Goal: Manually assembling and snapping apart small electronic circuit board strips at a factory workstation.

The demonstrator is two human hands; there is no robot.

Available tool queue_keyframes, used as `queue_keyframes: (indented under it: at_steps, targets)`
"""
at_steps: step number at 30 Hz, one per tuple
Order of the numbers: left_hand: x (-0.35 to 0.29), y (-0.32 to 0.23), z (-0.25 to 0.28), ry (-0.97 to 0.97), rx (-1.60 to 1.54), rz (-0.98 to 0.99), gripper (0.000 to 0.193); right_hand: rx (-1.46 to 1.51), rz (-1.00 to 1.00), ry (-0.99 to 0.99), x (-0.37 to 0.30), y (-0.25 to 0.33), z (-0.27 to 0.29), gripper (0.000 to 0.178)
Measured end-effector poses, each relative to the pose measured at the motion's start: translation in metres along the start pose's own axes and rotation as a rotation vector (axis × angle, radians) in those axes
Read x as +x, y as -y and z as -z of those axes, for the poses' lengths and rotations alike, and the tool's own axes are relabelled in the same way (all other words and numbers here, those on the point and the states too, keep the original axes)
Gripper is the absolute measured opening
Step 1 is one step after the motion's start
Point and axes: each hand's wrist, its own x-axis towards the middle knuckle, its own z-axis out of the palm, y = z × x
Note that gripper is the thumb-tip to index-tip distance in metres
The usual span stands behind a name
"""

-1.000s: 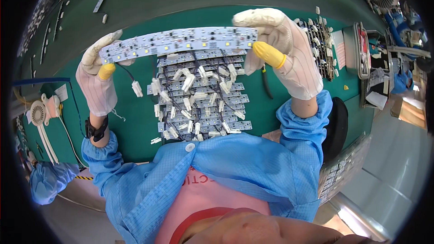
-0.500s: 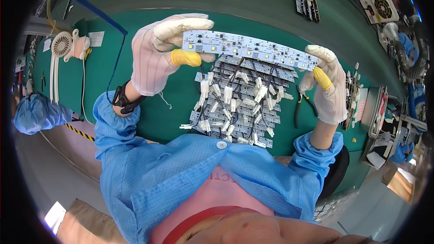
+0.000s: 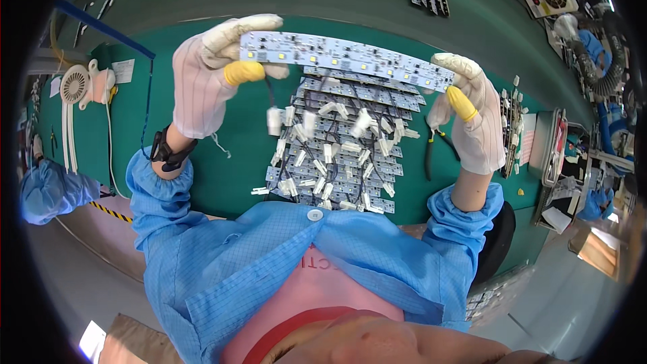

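A long white LED circuit board [image 3: 344, 56] is held up between my two gloved hands, its face with the small yellow LEDs toward me. At its left end my left hand [image 3: 222, 61] pinches it, a yellow cot on the thumb. My right hand [image 3: 470, 104] grips the other end the same way. A dark wire with a white connector [image 3: 273, 122] hangs below the board near my left hand. Beneath and nearer to me lies a stack of similar boards [image 3: 337, 162] with many white connectors and dark wires, its far edge partly hidden by the held board.
Yellow-and-black pliers [image 3: 431, 141] lie on the green mat right of the stack. A white fan [image 3: 77, 86] stands at left. More strip boards [image 3: 513, 128] and a metal tray [image 3: 554, 148] are at right. A blue strap [image 3: 108, 27] runs to my left wrist. Another person's blue sleeve [image 3: 57, 192] shows at far left.
The whole view has shifted, so the bench and stack sit further left. The held board now appears a little higher above the stack, and a connector dangles freely below it. Both hands keep their grip.
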Motion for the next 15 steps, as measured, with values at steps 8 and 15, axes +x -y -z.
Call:
queue_keyframes:
  at_steps: [8,15]
  targets:
    - [-0.002,-0.002,-0.004,0.029,0.051,-0.069,0.046,0.072,0.064,0.025,-0.001,-0.013,0.006,0.095]
    - [0.006,0.003,-0.007,-0.071,0.003,0.07,0.042,0.141,0.097,0.053,-0.014,0.0,0.0,0.072]
